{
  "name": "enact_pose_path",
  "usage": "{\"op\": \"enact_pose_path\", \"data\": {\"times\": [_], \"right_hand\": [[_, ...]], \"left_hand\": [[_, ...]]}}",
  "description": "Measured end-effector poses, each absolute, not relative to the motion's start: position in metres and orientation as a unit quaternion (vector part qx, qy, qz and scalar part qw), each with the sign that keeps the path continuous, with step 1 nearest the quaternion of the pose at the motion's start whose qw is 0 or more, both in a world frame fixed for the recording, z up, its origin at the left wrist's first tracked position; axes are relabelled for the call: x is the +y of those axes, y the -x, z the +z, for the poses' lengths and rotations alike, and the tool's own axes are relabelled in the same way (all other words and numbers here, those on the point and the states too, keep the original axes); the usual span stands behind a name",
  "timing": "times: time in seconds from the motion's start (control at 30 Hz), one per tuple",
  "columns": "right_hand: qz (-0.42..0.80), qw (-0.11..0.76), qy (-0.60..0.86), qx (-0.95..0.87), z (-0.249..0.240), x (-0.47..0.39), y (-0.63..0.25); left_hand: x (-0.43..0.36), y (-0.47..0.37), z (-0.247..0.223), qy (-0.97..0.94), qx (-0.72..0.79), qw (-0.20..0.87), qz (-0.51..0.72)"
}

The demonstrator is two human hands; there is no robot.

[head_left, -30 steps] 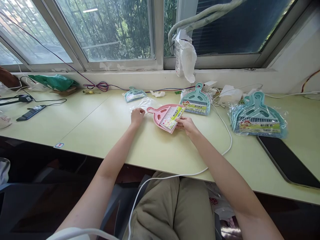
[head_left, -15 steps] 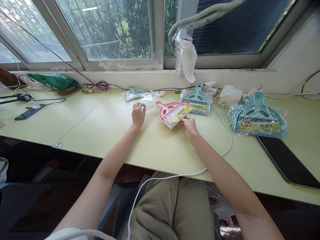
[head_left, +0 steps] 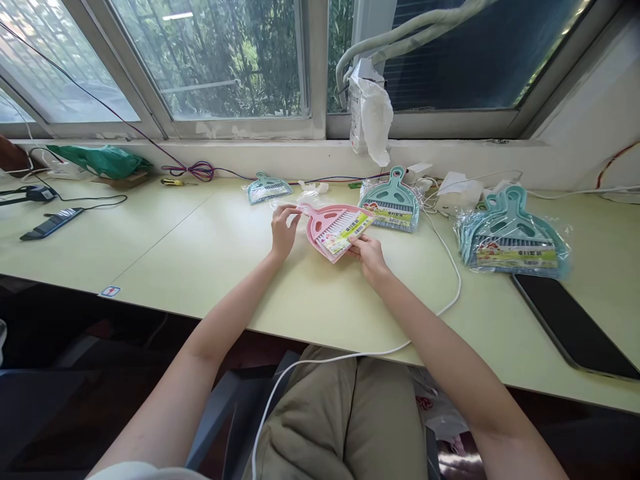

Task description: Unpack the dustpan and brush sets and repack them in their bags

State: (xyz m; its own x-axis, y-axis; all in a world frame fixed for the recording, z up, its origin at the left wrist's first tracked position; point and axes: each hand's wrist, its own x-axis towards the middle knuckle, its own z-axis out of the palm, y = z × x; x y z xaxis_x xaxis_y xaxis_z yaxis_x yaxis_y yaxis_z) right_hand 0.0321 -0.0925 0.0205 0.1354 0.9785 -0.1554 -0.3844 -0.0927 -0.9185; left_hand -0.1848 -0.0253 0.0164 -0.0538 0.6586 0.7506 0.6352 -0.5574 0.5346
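The right hand (head_left: 371, 257) grips the label end of the pink dustpan-and-brush set (head_left: 333, 230), over the surface (head_left: 300, 300). The left hand (head_left: 284, 233) has its fingers closed in at the handle, at the set's ten o'clock — whether on handle or film, I cannot tell. Best to steady both ends, keeping brush and pan nested and the card uncreased. Clear wrappings hold a teal set (head_left: 393, 205) at two o'clock and stacked teal sets (head_left: 517, 237) at three; the green bag's (head_left: 107, 160) contents, at ten, are hidden.
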Motion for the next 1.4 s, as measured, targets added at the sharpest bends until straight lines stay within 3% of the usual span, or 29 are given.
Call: {"op": "enact_pose_path", "data": {"times": [0.23,0.73,1.03,1.2,1.4], "right_hand": [[0.547,0.649,0.442,-0.29,0.013,-0.087,-0.038],[0.561,0.621,0.399,-0.376,0.022,-0.094,-0.032],[0.549,0.608,0.411,-0.399,0.025,-0.095,-0.031],[0.537,0.611,0.42,-0.402,0.026,-0.093,-0.036],[0.525,0.618,0.438,-0.388,0.028,-0.088,-0.044]], "left_hand": [[-0.042,0.169,0.023,-0.747,0.438,0.027,0.5],[-0.039,0.176,0.022,-0.561,0.528,0.013,0.638],[-0.007,0.199,0.009,-0.537,0.529,0.246,0.61],[-0.011,0.204,0.023,-0.581,0.498,0.172,0.62],[-0.028,0.208,0.045,-0.696,0.478,0.057,0.532]]}}
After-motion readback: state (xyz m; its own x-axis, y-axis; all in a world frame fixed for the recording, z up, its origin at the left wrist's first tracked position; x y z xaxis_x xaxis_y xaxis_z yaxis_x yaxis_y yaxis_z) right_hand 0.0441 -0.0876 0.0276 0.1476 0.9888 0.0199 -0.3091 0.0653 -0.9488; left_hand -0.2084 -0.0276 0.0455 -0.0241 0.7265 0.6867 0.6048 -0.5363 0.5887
